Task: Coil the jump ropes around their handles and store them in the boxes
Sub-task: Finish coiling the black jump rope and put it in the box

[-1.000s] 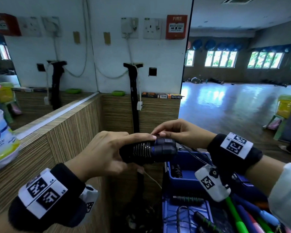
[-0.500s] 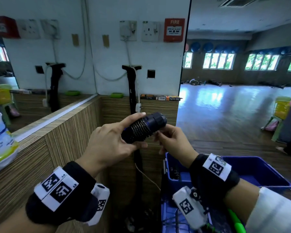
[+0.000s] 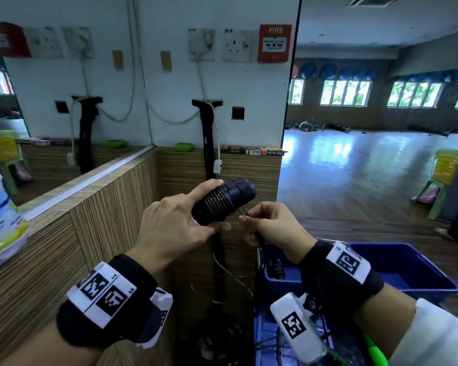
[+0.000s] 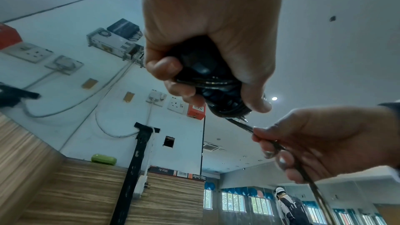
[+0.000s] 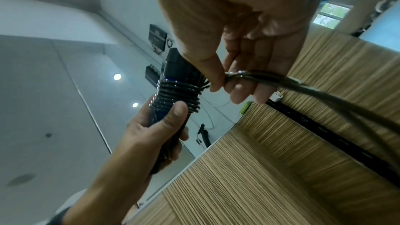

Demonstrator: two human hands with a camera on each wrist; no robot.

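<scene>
The lower ends of the two black and dark-blue jump rope handles (image 3: 224, 200) are hidden inside the left hand (image 3: 169, 233), and the thin black glossy rope (image 5: 303, 83) runs out of view past the right wrist. The left hand is raised at chest height, thumb and fingers clenched around the bundled handles, index finger laid along the coils; the handles tilt up to the right. The right hand (image 3: 273, 228), just beside them, pinches the doubled rope between thumb and fingertips. Below sits the blue plastic box (image 3: 407, 265), partly covered by the right forearm.
</scene>
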